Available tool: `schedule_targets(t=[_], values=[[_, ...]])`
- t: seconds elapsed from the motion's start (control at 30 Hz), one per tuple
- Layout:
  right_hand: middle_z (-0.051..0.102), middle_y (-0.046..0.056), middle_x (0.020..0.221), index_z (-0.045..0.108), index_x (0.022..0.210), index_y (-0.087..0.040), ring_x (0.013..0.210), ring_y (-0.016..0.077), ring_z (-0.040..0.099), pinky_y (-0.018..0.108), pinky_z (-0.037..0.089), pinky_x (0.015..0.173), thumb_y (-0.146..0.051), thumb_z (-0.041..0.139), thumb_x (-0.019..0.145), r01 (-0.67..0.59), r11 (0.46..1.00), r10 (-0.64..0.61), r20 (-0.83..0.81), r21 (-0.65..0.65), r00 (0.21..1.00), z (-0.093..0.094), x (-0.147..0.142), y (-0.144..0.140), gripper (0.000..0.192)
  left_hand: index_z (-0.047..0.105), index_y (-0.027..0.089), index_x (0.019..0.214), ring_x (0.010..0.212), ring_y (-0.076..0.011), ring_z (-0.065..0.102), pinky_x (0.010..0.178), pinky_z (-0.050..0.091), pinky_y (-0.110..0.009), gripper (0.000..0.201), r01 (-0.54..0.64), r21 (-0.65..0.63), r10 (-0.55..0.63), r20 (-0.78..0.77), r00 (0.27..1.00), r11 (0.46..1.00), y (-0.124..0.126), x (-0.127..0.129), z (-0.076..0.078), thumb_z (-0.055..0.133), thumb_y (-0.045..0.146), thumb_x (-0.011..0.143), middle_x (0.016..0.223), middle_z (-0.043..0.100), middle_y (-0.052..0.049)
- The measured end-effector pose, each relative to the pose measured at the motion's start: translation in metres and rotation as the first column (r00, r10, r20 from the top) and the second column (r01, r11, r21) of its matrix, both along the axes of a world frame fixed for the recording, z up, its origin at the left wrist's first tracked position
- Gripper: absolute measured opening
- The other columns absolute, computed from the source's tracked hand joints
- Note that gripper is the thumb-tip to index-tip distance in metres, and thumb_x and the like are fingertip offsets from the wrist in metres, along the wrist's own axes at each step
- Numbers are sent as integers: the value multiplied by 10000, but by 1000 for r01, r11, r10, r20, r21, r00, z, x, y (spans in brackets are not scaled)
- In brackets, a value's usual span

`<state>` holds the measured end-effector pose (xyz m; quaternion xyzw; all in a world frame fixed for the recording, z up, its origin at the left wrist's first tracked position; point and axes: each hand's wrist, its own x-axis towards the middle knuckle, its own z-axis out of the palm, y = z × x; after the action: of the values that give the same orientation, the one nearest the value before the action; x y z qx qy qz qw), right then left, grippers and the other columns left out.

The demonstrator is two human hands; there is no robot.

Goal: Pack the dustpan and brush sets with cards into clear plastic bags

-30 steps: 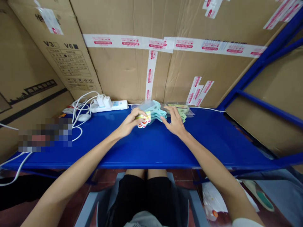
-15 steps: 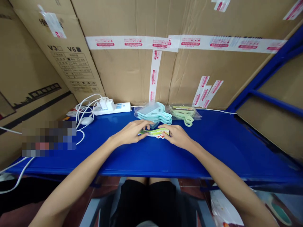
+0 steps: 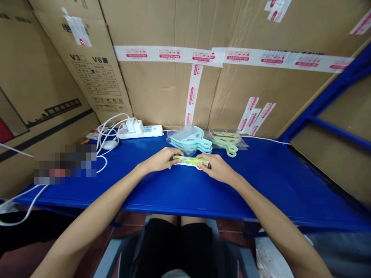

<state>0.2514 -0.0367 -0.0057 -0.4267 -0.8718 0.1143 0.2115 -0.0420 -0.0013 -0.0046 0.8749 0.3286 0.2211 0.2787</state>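
Observation:
A folded printed card (image 3: 189, 160), yellow-green and white with a bit of red at its lower right, is held low over the blue table. My left hand (image 3: 165, 159) grips its left end, with the fingers curled over the top. At the right end, my right hand (image 3: 216, 165) has it between thumb and fingers. Just behind the hands lies a stack of light-blue flat plastic pieces with looped handles (image 3: 193, 139), partly in clear wrap. Beside it is a similar green piece (image 3: 227, 142) in a clear bag, with a printed card inside.
A white power strip (image 3: 142, 132) with plugs and tangled white cables sits at the back left of the blue table (image 3: 185, 193). Cardboard sheets (image 3: 162, 92) stand behind and at the sides. A blue metal frame (image 3: 307, 92) rises on the right. A blurred-out patch covers the left end.
The card has gone from a wavy bend to a straighter, narrower strip between my hands. Both hands stay on its ends. The view has shifted slightly.

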Motion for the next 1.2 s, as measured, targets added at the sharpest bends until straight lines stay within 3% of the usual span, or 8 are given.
schedule_targets(t=[0.13,0.3,0.47,0.6,0.73,0.9,1.03,1.2], values=[[796,70,1003,721,1259,-207,709,184,670,285,443,660,-219,575,991,17,1000,-17,-5,-1,1000,-1,0,1,306,703,168,1001,504,-131,645,553,471,-243,186,-16,-26,18,65,998,1000,1,2,-4,600,322,987,765,693,-7],[791,92,1099,705,1286,-194,827,203,702,291,472,732,-218,577,994,-1,1000,1,-42,14,999,-2,-2,1,320,707,172,1148,524,-128,638,567,483,-243,229,-6,-17,8,122,992,1000,1,5,-7,604,280,974,833,733,-22],[761,47,883,730,1087,-187,662,159,622,267,395,629,-176,561,969,3,1000,-3,-13,-17,1000,0,1,2,206,737,166,995,540,-116,629,553,462,-226,178,-12,43,9,68,998,999,3,5,-10,588,259,967,833,739,-37],[630,-30,631,702,1025,-192,508,122,494,254,331,536,-235,615,935,42,994,-60,-194,-100,979,9,3,1,132,724,150,979,512,-133,627,518,465,-226,189,-22,-150,43,136,990,988,5,3,-11,641,318,956,649,673,-6],[724,12,828,606,1097,-211,473,100,504,238,337,443,-492,681,933,-44,942,-178,-605,-334,776,15,-4,-4,333,686,135,950,532,-138,644,517,497,-232,298,36,-407,130,373,918,913,3,6,-8,767,418,902,627,674,-15],[719,37,772,635,1018,-190,457,123,537,240,350,372,-597,769,834,-61,904,-241,-623,-423,744,0,-18,-4,466,657,137,948,550,-131,661,533,527,-240,441,134,-505,197,549,813,853,-7,27,-16,879,492,811,700,710,-27],[643,4,627,631,880,-201,480,144,531,272,405,467,-482,688,882,117,966,-223,-506,-232,833,1,-12,-2,287,687,133,1017,595,-138,659,536,523,-239,433,183,-397,-21,377,926,900,-15,37,-24,766,545,913,722,709,-41],[577,-9,598,520,680,-225,541,143,491,296,315,575,-207,617,773,56,995,-55,-6,82,998,25,-2,-11,135,581,219,1428,1003,-208,688,690,564,-271,564,36,37,-49,457,888,999,-24,33,-9,767,407,929,1304,686,-147]])
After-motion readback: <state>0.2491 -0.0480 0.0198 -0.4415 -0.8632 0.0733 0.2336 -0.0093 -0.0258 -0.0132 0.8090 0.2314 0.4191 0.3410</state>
